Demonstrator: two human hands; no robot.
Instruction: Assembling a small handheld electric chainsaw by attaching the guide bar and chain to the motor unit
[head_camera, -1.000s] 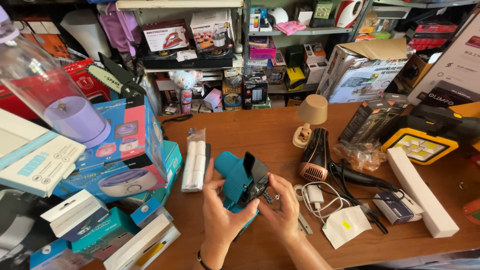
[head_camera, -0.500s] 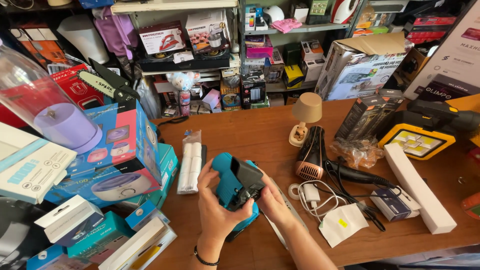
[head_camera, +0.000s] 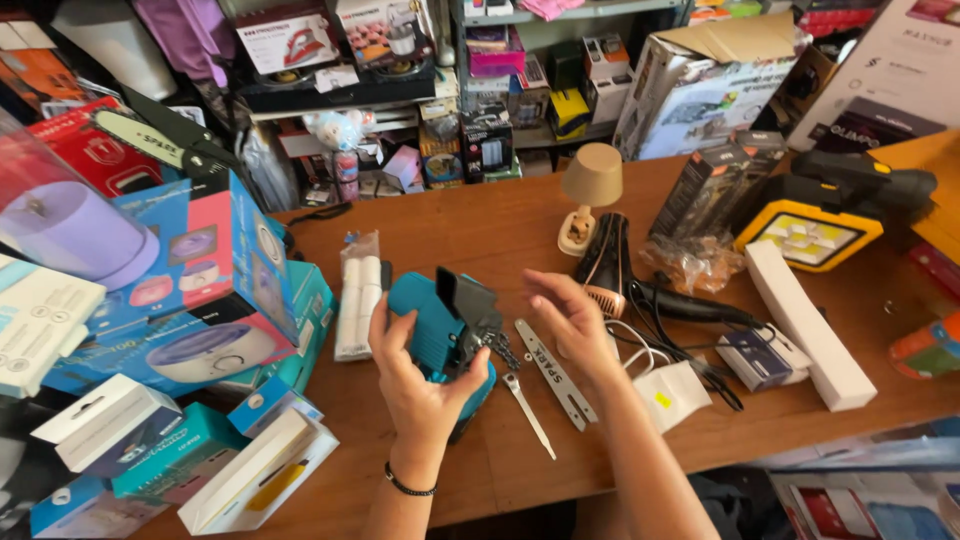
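Left hand (head_camera: 415, 385): wrapped around the teal tool (head_camera: 432, 335).
Right hand (head_camera: 570, 318): open, holding nothing.
Tool: looks hard, a bit heavy; grip its fat body.

A shop's stockroom: shelves (head_camera: 480, 110) and wooden table (head_camera: 450, 230) crowded with boxed appliances (head_camera: 200, 290).

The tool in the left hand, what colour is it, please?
Teal tool with black parts, head view.

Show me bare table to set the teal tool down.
Bare wood lies behind the teal tool, between the white rolls packet and the small lamp. Another patch: front edge, below the guide bar. Crowded: boxes left, cords right.
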